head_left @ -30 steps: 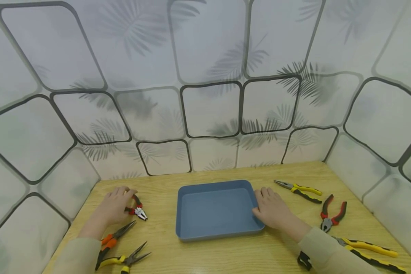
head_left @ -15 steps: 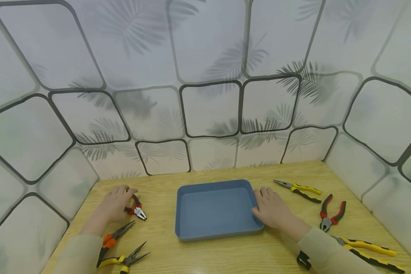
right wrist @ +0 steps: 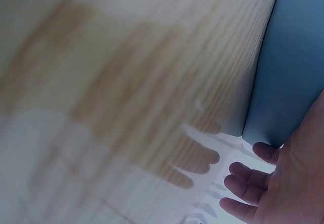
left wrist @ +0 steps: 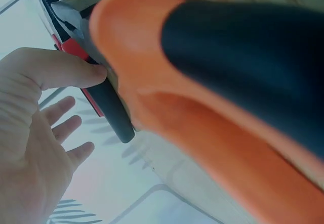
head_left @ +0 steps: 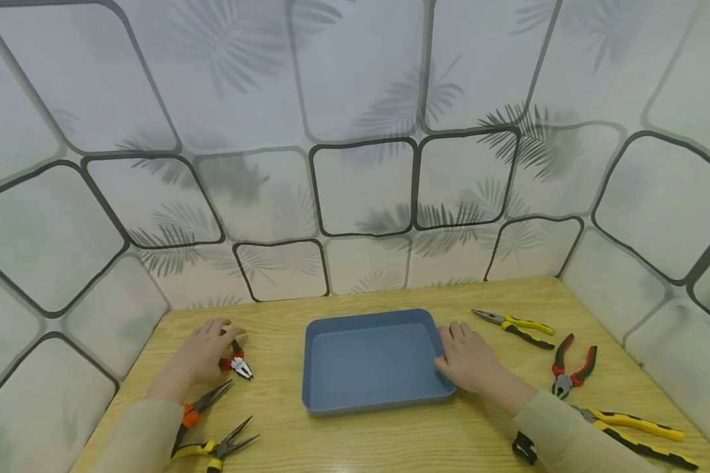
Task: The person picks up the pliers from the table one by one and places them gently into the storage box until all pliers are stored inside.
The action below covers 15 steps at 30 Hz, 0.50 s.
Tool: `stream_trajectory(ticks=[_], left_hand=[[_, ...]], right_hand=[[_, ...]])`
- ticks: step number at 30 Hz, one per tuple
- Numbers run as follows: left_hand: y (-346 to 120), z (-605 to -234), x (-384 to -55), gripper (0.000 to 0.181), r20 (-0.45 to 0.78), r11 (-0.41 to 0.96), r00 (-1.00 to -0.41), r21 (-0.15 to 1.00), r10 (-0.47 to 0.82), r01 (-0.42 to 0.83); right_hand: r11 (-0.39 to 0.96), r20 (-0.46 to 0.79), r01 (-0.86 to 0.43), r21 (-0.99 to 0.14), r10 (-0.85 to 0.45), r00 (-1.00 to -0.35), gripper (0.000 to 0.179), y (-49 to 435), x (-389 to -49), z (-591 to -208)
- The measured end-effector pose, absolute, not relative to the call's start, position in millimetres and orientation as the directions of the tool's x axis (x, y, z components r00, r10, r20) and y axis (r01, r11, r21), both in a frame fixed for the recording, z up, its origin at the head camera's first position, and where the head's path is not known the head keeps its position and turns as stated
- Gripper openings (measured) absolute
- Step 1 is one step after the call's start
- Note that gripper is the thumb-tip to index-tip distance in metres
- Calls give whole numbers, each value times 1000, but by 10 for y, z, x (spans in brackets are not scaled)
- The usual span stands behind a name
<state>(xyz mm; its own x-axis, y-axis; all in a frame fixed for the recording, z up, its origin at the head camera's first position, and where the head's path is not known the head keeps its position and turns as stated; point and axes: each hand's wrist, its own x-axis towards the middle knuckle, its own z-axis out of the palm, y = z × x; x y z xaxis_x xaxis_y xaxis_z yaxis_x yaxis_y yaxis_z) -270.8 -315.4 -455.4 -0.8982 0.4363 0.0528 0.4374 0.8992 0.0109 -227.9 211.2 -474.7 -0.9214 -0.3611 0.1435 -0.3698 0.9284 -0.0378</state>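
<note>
My left hand (head_left: 204,355) is over red-and-black combination pliers (head_left: 240,366), whose jaws point toward me on the left side of the table. In the left wrist view, the thumb (left wrist: 76,71) overlaps one black handle (left wrist: 114,110), while the other fingers are spread apart. Across the table, my right hand (head_left: 467,361) rests against the right wall of a blue-grey rectangular tray (head_left: 375,368). The right wrist view shows its loosely extended fingers (right wrist: 248,183) by the tray's corner. Nothing lies in the tray.
Orange-and-black long-nose pliers (head_left: 192,416) lie partly under the left forearm, with yellow-handled long-nose pliers (head_left: 220,449) closer. On the right are yellow long-nose pliers (head_left: 511,325), red-and-black pliers (head_left: 563,381), larger yellow-and-black pliers (head_left: 633,427) and a dark tool end (head_left: 524,448).
My left hand has shifted slightly right over the red-and-black pliers, with its fingers a little more extended. The right hand and the tray stay where they were.
</note>
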Motion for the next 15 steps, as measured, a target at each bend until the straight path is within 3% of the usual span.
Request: stream_trajectory(ticks=[15], left_hand=[[-3138, -4563, -2735, 56, 32, 890, -891, 50, 452, 453]], right_hand=[[928, 140, -370, -47, -361, -922, 44, 2121, -2290, -4768]])
